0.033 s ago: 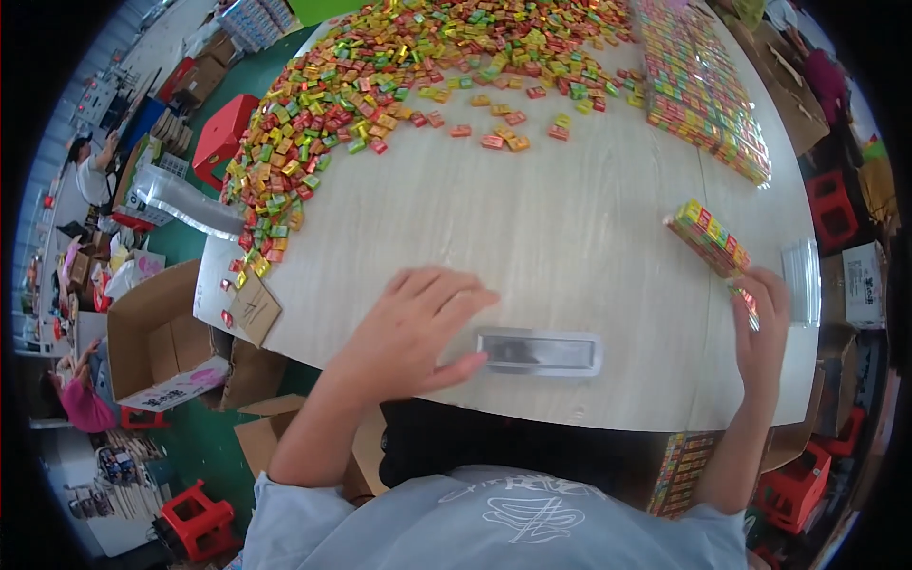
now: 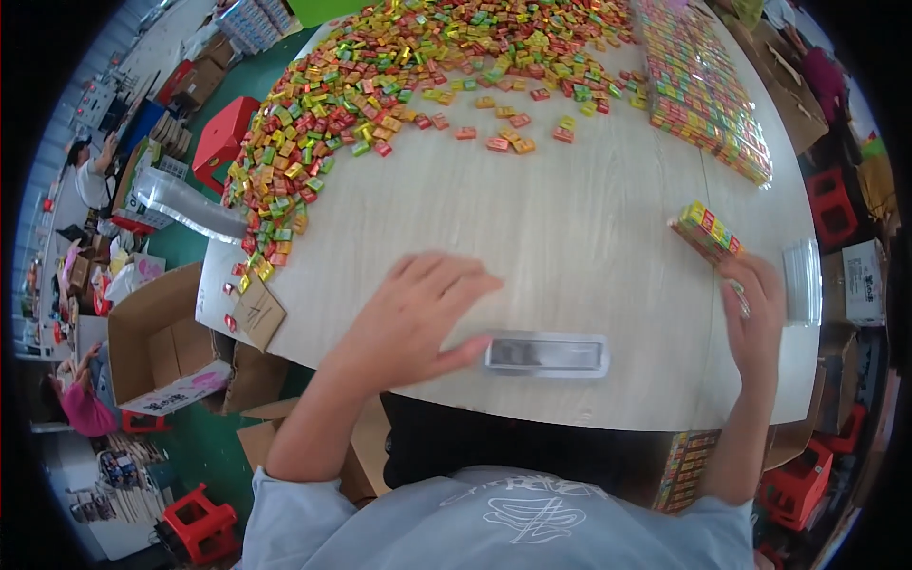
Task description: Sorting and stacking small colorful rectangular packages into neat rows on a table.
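Observation:
My left hand [image 2: 418, 309] hovers over the near part of the table with its fingers apart, holding nothing. Its thumb tip comes up to the left end of a shallow, clear rectangular tray [image 2: 579, 356]. At the right, my right hand [image 2: 755, 304] has its fingers round the near end of a long pack of small wrapped candies [image 2: 705, 228], in yellow, red and green. The pack lies slantwise on the table, its far end toward the upper left. My fingers hide its near end.
Loose wrapped candies [image 2: 408, 76] heap across the far and left table. Many finished packs [image 2: 703, 85] stand in rows at the far right. Stacked clear trays lie at the left [image 2: 190, 207] and right edges [image 2: 803, 282]. A cardboard piece [image 2: 258, 315] sits near an open carton [image 2: 166, 337].
My right hand has shifted slightly farther up, covering more of the pack. The left hand stays nearly in place, still spread. The whole view has shifted a little.

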`<control>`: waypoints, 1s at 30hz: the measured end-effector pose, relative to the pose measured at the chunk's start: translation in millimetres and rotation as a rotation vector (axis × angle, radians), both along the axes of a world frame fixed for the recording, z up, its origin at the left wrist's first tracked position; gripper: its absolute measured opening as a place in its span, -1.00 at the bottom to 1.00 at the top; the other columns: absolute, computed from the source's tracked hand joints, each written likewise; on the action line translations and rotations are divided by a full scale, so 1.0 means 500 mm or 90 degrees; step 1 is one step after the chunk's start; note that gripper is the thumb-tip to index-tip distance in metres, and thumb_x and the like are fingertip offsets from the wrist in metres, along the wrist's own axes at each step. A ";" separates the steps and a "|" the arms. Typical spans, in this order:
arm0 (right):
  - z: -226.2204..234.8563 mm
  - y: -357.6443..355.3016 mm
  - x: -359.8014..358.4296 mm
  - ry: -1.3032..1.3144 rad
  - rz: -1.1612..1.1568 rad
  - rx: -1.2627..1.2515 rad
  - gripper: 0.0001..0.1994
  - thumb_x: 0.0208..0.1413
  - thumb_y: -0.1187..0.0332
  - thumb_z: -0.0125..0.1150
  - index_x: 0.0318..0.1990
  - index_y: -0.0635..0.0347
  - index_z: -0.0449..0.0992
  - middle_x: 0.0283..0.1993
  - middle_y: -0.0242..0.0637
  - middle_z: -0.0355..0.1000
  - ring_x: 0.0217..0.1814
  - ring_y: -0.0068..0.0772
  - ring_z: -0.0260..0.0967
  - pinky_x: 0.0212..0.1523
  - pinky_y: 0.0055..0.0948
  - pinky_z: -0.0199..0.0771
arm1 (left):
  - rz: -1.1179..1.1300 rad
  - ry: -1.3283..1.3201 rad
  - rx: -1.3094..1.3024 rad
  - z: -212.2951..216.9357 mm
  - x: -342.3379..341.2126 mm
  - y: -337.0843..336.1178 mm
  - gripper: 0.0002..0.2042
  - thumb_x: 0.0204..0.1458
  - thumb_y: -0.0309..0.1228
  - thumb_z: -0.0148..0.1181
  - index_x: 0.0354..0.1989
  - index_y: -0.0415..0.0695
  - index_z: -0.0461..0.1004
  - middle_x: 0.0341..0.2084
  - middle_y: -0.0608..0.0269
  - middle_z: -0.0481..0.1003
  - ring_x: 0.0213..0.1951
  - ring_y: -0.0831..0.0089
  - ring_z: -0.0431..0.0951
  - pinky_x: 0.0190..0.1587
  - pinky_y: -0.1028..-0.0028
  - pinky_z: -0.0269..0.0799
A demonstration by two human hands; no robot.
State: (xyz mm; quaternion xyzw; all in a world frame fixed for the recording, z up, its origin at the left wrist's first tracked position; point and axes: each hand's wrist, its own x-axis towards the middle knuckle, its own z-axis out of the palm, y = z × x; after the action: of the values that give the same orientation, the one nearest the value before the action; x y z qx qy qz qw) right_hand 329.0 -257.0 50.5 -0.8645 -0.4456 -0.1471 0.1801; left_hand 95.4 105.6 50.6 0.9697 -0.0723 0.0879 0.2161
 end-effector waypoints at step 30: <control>-0.081 0.514 0.083 0.144 -0.031 0.031 -0.83 0.25 0.45 0.32 -0.06 0.28 0.55 -0.03 -0.18 0.46 -0.16 -0.26 0.51 -0.08 -0.30 0.56 | 0.070 -0.174 0.038 -0.133 0.278 0.188 -0.60 0.08 -0.23 0.38 0.03 -0.13 0.50 -0.02 0.17 0.46 0.11 0.17 0.41 0.19 0.14 0.37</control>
State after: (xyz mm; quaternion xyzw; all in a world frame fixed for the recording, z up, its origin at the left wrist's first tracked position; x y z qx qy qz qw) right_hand 370.5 -0.2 10.2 -0.8815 -0.3978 -0.0640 0.2463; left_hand 234.4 199.8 -16.1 0.9572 -0.0504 0.2287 0.1702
